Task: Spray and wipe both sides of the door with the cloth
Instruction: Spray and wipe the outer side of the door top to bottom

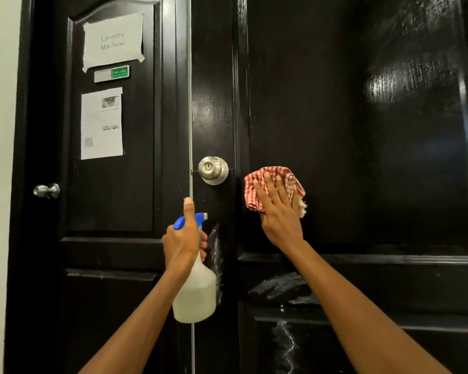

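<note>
The right hand (277, 209) presses a red-checked cloth (274, 184) flat, fingers spread, against the glossy black door (362, 130) at centre frame; the left hand (183, 238) grips a spray bottle (196, 290) beside the silver knob (213, 170). At upper left, a paper sign (113, 40) on a second black door (114, 198) reads "Laundry Machine".

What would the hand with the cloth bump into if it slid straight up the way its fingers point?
Probably nothing soon. The right hand presses the cloth flat on the door, fingers pointing up and slightly left. Above it only bare panel shows; the knob sits off to the left.
</note>
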### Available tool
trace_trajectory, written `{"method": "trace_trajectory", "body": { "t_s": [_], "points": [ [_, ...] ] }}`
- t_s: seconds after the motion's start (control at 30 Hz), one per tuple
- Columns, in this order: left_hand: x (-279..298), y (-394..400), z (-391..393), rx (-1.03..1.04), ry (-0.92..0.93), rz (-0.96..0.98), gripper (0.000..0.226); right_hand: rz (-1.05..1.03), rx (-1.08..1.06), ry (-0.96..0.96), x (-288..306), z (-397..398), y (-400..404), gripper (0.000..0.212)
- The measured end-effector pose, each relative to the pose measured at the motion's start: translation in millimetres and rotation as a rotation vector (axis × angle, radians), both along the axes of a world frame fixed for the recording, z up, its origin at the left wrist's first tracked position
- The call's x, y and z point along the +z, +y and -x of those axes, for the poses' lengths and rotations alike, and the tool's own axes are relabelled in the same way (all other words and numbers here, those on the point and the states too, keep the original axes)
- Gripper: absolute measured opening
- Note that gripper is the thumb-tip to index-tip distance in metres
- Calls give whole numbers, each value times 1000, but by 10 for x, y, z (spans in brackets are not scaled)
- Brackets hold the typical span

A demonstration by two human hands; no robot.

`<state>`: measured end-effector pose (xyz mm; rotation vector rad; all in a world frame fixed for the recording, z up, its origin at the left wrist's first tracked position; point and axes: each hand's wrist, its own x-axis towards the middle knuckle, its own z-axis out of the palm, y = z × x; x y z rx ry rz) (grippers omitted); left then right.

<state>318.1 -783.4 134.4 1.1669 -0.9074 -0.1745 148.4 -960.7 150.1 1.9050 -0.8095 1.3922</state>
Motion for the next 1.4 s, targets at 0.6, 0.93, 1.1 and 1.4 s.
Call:
{"method": "trace_trajectory", "body": {
  "t_s": [0.6,0.93,1.1,1.4],
  "points": [
    [-229,275,-346,-57,-52,39,90,64,-141,386,271,-203,60,74],
    [46,219,-297,-95,-43,116,91,-21,-56,87,1318,-517,153,69],
    [-146,279,-352,-82,-26,72,85,-4,21,33,371,-580,182,75],
    [-303,418,-349,-55,-39,55,87,62,18,617,-244,-919,189,76]
  ]
}}
